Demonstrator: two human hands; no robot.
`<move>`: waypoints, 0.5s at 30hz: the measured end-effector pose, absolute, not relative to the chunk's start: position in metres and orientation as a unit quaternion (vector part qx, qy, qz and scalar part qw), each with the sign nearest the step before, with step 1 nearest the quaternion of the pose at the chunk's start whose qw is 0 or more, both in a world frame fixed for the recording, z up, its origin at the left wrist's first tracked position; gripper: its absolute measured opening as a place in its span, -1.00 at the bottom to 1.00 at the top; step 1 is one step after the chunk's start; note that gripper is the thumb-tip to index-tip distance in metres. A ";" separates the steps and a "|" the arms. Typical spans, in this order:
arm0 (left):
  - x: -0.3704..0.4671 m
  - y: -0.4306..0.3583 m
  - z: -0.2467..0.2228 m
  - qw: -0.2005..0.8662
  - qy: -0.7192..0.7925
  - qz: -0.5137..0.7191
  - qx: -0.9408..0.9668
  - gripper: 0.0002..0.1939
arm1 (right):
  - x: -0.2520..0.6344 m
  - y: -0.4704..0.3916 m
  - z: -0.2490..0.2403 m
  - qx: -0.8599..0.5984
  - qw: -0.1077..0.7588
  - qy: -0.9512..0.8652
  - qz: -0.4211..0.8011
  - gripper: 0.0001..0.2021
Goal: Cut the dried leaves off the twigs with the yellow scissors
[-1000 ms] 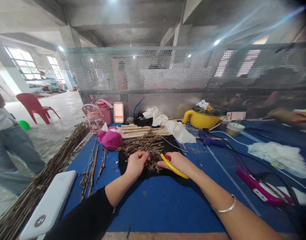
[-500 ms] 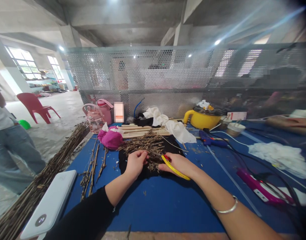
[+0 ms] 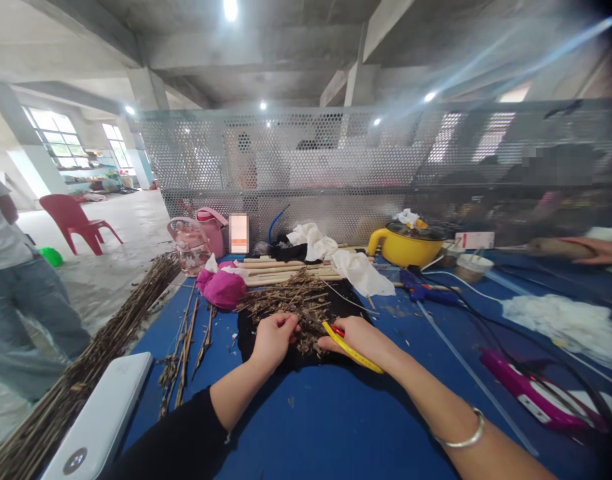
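My left hand [image 3: 273, 340] is closed in a pinch over the near side of a heap of broken dry stems [image 3: 281, 297]. Whatever is between its fingertips is too small to make out. My right hand [image 3: 359, 337] is wrapped round a hand tool with yellow and red handles [image 3: 353, 350]; its dark jaws point left, close to the left fingertips, and blend into the stems. Under the heap lies a black cloth [image 3: 249, 333] on the blue table [image 3: 296, 427]. A few longer dry stalks [image 3: 186, 333] lie left of it.
Behind the heap are wooden sticks [image 3: 271, 272], a purple bundle [image 3: 221, 285] and white cloth [image 3: 363, 270]. A yellow pot [image 3: 411, 243], glue gun [image 3: 426, 288] and magenta power strip [image 3: 536, 390] with cables stand right. A power bank [image 3: 101, 413], stalk bundle [image 3: 111, 313] and person [image 3: 16, 280] are left.
The whole view has shifted slightly, so the table sits a little lower. Both hands keep nearly the same pose over the heap. At far right, another person's hand has moved.
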State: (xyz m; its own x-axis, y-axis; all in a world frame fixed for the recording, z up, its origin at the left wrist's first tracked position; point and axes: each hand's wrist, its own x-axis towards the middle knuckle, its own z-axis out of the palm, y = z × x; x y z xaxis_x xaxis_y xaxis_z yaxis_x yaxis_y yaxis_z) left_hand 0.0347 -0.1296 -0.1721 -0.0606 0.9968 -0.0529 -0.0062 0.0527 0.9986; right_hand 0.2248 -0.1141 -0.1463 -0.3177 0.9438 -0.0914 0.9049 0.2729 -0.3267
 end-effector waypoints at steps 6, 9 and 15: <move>0.034 -0.130 -0.169 0.509 0.525 0.520 0.441 -0.70 | 0.226 -0.117 -0.141 -0.579 0.068 -0.800 0.142 -0.44; 0.034 -0.129 -0.170 0.512 0.519 0.531 0.432 -0.69 | 0.226 -0.119 -0.138 -0.573 0.056 -0.806 0.141 -0.44; 0.035 -0.127 -0.175 0.504 0.510 0.519 0.466 -0.73 | 0.223 -0.118 -0.140 -0.568 0.044 -0.813 0.123 -0.42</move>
State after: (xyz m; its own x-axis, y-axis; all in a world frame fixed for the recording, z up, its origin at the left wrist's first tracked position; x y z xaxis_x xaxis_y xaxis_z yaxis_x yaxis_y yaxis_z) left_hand 0.0347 -0.1274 -0.1751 -0.0588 0.9978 -0.0301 -0.0483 0.0273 0.9985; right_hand 0.2235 -0.1180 -0.1398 -0.3509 0.9339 -0.0684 0.9125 0.3246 -0.2490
